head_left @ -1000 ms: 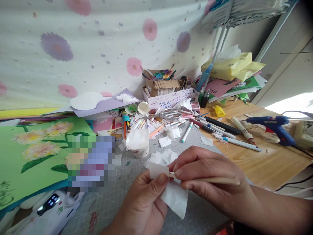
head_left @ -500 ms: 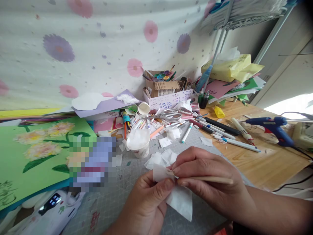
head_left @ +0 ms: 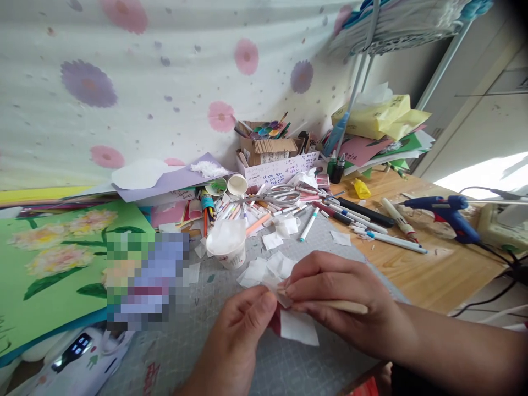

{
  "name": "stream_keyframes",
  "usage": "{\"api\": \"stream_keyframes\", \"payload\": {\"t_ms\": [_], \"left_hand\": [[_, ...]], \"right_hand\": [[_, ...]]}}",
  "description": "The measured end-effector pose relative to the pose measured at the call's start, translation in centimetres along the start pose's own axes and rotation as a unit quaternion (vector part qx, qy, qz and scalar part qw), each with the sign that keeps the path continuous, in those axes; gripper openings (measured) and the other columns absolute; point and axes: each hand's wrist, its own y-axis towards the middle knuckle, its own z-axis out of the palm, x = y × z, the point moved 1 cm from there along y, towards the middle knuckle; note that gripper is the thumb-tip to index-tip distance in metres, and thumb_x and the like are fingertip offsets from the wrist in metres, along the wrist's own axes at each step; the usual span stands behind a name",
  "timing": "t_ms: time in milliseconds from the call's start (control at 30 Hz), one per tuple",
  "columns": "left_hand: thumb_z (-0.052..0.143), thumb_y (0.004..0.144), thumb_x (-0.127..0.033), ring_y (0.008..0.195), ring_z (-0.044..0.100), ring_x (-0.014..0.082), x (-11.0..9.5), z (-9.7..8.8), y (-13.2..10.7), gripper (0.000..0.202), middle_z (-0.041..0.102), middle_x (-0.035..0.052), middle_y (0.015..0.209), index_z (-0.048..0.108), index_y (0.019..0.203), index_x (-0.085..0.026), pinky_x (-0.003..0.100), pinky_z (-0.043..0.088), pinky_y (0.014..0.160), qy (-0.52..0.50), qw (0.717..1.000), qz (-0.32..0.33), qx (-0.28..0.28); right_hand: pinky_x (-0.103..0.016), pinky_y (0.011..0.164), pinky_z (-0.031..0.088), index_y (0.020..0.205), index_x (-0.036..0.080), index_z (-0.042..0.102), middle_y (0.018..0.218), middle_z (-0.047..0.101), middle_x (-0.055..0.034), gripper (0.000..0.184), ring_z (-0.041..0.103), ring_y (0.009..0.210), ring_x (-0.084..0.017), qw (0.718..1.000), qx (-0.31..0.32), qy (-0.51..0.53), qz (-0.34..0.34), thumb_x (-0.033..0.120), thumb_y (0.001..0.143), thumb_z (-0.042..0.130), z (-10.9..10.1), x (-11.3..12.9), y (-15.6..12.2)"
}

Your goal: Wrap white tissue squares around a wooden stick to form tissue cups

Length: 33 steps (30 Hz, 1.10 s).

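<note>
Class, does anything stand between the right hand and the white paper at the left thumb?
Nothing visible does: the right hand, holding a pale stick, is right at the white paper in the left hand.

Thin white paper [head_left: 299, 328], lower part hanging free, slim pale stick [head_left: 344, 306], nearly level, against it

In the fingers [head_left: 324, 283] I see thin, matt paper [head_left: 300, 329] and a smooth, wood-like stick [head_left: 344, 307]. From there: shiny metal scissors [head_left: 284, 202] and a rough-edged cardboard box [head_left: 273, 147] at twelve o'clock, smooth plastic glue gun [head_left: 450, 204] at two, wood-grained surface [head_left: 447, 280] at three.
</note>
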Motion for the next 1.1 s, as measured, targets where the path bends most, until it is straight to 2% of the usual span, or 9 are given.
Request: {"api": "stream_keyframes", "payload": {"t_ms": [133,300,400,467,600,700,833,967,1100], "left_hand": [[0.076,0.069,-0.034,0.061,0.045,0.0140,0.1,0.2,0.2,0.025,0.055,-0.0015,0.058,0.064,0.057,-0.016,0.025,0.037,0.061,-0.012,0.999,-0.031,-0.012],[0.071,0.072,-0.026,0.066,0.050,0.0163,-0.2,0.1,0.3,0.012,0.056,-0.0005,0.061,0.070,0.069,-0.014,0.029,0.038,0.066,0.058,0.996,-0.061,-0.034],[0.069,0.074,-0.027,0.066,0.051,0.0170,-0.2,-0.1,0.4,0.014,0.059,0.0014,0.063,0.069,0.069,-0.014,0.029,0.038,0.065,0.092,0.993,-0.071,-0.036],[0.068,0.074,-0.027,0.064,0.050,0.0168,-0.1,-0.2,0.5,0.015,0.060,0.0024,0.063,0.068,0.067,-0.014,0.029,0.038,0.063,0.114,0.990,-0.077,-0.035],[0.066,0.075,-0.026,0.059,0.049,0.0161,-0.2,-0.5,0.6,0.019,0.056,0.0013,0.058,0.064,0.059,-0.015,0.028,0.037,0.060,0.149,0.984,-0.088,-0.029],[0.066,0.074,-0.027,0.058,0.048,0.0159,-0.4,-0.6,0.7,0.020,0.055,0.0010,0.057,0.063,0.058,-0.016,0.027,0.038,0.058,0.172,0.980,-0.097,-0.037],[0.066,0.072,-0.030,0.052,0.043,0.0136,-0.6,-0.9,1.3,0.022,0.052,-0.0010,0.053,0.060,0.056,-0.016,0.024,0.034,0.051,0.205,0.974,-0.089,-0.027],[0.063,0.072,-0.035,0.045,0.037,0.0122,-0.7,-1.7,2.0,0.028,0.046,-0.0036,0.047,0.055,0.052,-0.018,0.024,0.027,0.046,0.299,0.951,-0.083,-0.005],[0.061,0.075,-0.036,0.045,0.039,0.0131,-1.7,-2.2,2.6,0.031,0.046,-0.0037,0.046,0.053,0.051,-0.019,0.024,0.025,0.046,0.410,0.911,-0.040,-0.020]], "right_hand": [[-0.022,0.066,0.054,0.094,0.013,0.070,0.083,0.067,-0.0093,0.012,0.065,0.075,-0.013,0.999,-0.002,0.034,0.029,0.015,0.087,0.061,0.9,-0.8,0.0],[-0.022,0.066,0.053,0.089,0.012,0.070,0.077,0.068,-0.0075,0.009,0.064,0.073,-0.013,0.996,-0.026,0.071,0.041,0.016,0.086,0.063,0.8,-1.4,0.3],[-0.024,0.066,0.053,0.085,0.014,0.070,0.077,0.068,-0.0060,0.006,0.064,0.073,-0.014,0.990,-0.052,0.083,0.100,0.018,0.084,0.065,0.4,-2.2,0.3],[-0.024,0.065,0.052,0.081,0.015,0.070,0.075,0.067,-0.0045,0.006,0.064,0.071,-0.013,0.978,-0.077,0.108,0.159,0.021,0.081,0.068,0.1,-3.0,0.3],[-0.024,0.059,0.052,0.076,0.014,0.068,0.069,0.064,-0.0019,0.017,0.061,0.062,-0.011,0.938,-0.100,0.207,0.261,0.030,0.077,0.071,-0.4,-4.4,0.3],[-0.024,0.059,0.052,0.075,0.014,0.067,0.068,0.063,-0.0008,0.022,0.060,0.060,-0.010,0.917,-0.112,0.242,0.297,0.035,0.073,0.074,-0.6,-5.0,0.4],[-0.023,0.057,0.051,0.075,0.013,0.066,0.067,0.062,0.0003,0.025,0.058,0.058,-0.009,0.910,-0.113,0.247,0.314,0.036,0.072,0.075,-0.6,-5.4,0.6],[-0.022,0.057,0.051,0.073,0.013,0.064,0.066,0.060,0.0012,0.027,0.058,0.057,-0.008,0.907,-0.103,0.240,0.331,0.038,0.071,0.074,-0.3,-5.9,0.5],[-0.025,0.057,0.049,0.076,0.013,0.064,0.063,0.061,0.0004,0.022,0.057,0.057,-0.010,0.910,-0.088,0.199,0.353,0.035,0.074,0.071,0.4,-6.8,0.2]]}}
